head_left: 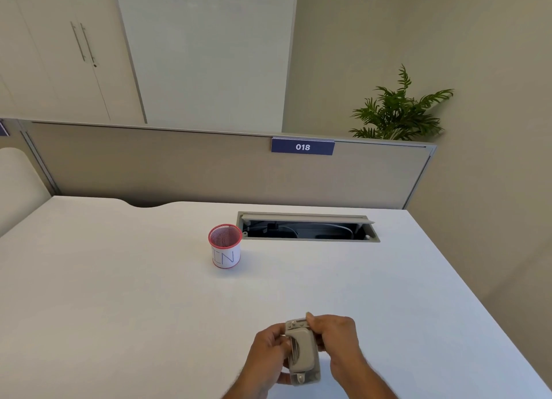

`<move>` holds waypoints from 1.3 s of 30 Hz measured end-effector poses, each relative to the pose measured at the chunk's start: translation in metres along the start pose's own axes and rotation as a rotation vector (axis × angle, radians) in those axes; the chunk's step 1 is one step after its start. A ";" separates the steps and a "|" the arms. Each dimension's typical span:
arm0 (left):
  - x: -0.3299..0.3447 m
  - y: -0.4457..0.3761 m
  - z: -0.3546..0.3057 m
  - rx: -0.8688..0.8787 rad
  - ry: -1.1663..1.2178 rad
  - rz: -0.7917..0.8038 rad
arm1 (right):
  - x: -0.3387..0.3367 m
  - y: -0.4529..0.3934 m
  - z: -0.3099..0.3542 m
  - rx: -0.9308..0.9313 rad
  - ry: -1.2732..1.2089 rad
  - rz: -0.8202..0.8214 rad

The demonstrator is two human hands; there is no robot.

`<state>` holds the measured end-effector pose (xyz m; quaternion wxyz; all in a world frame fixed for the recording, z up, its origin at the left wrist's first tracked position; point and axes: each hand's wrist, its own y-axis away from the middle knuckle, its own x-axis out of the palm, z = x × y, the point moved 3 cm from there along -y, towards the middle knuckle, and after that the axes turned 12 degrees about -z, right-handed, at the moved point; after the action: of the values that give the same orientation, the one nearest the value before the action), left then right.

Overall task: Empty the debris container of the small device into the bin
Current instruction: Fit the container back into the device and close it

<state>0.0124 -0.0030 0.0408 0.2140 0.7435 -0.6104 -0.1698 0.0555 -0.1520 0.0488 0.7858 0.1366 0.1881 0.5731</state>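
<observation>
Soft, even daylight fills the scene; the desk (119, 294) shows only faint shadows. Straight lines bow near the edges, and detail beyond the grip looks slightly soft.

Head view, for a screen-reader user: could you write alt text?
Both hands, left hand and right hand, hold a small grey plastic hole punch above a white desk. Farther back stands a red mesh cup labelled as the bin.
</observation>
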 end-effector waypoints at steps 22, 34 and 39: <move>-0.014 -0.007 -0.008 -0.025 0.139 -0.163 | -0.003 0.014 -0.015 0.106 0.157 0.268; -0.017 -0.006 -0.011 -0.044 0.127 -0.080 | -0.003 0.010 -0.003 0.142 0.201 0.345; -0.013 -0.006 -0.009 -0.059 0.088 -0.039 | 0.001 0.007 0.005 0.148 0.235 0.375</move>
<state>0.0191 0.0112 0.0452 0.2594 0.7553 -0.5806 -0.1589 0.0519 -0.1483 0.0562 0.6263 0.1584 0.2912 0.7056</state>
